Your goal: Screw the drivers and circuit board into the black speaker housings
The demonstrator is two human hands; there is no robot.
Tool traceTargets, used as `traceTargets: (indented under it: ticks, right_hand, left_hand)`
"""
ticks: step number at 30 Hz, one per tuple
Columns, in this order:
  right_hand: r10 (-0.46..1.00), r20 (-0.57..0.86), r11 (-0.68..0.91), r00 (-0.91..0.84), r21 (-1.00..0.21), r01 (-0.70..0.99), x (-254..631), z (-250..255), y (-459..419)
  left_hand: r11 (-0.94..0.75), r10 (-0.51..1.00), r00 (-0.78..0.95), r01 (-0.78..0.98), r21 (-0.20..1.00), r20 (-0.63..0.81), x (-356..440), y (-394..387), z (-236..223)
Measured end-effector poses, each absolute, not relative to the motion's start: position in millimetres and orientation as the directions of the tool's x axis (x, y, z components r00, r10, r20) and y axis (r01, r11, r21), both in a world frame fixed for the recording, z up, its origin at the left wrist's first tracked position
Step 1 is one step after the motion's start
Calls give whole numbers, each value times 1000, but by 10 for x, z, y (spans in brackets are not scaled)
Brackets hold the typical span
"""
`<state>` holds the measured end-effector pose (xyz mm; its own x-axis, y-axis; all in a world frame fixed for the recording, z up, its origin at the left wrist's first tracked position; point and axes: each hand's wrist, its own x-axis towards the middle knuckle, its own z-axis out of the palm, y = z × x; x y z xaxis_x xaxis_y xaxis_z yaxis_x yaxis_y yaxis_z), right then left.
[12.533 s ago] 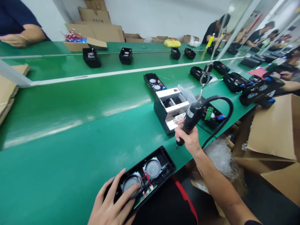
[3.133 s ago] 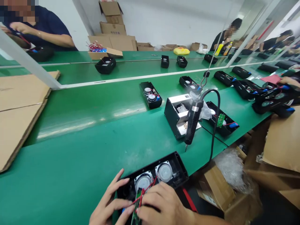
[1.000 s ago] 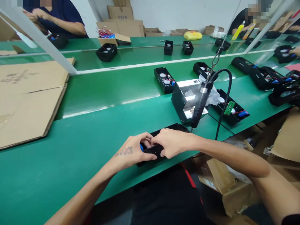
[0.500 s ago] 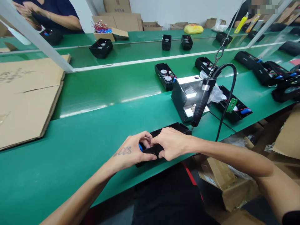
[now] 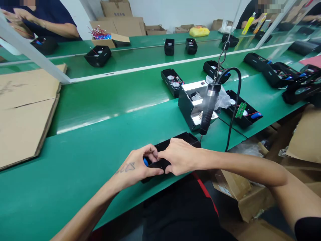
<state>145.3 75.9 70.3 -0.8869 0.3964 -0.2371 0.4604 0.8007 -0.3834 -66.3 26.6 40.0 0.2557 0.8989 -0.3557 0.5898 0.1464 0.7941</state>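
one black case (image 5: 163,146); left hand (image 5: 137,164), right hand (image 5: 182,156): together at case, thumbs against near side, inner grip hidden, cannot tell; one screwdriver (image 5: 208,109): just beyond case.

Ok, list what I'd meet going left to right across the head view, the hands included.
Flat cardboard → left hand → right hand → hanging black screwdriver → green circuit board → blue cylinder → pink sheet.

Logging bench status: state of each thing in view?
Black rectangular plastic housing, open-topped
Left bare hand, curled, fingers inside housing
Right bare hand, curled, touching housing
Black cylindrical electric screwdriver, hanging tip-down, unheld
Black-and-silver metal box machine, upright
Translucent plastic bag, crumpled
Brown cardboard box of red wires, open
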Motion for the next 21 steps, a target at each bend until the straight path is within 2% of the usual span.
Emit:
traceTargets:
  ticks: [5,13,16,21]
  right_hand:
    - [427,-250,788,-869,-368,493,1453,723,766]
    - [411,-320,677,-854,-521,521,1373,732,916]
    - [404,-270,696,-874,-530,485,1371,691,918]
    - [408,-202,755,-890,-474,453,1376,650,891]
  left_hand:
    - [130,900,253,622,772,-356,-681,272,388]
    - [145,862,282,659,738,-422,-672,310,479]
    - [143,873,285,624,768,-395,-668,326,470]
    - [132,899,279,562,816,-337,-669,363,452]
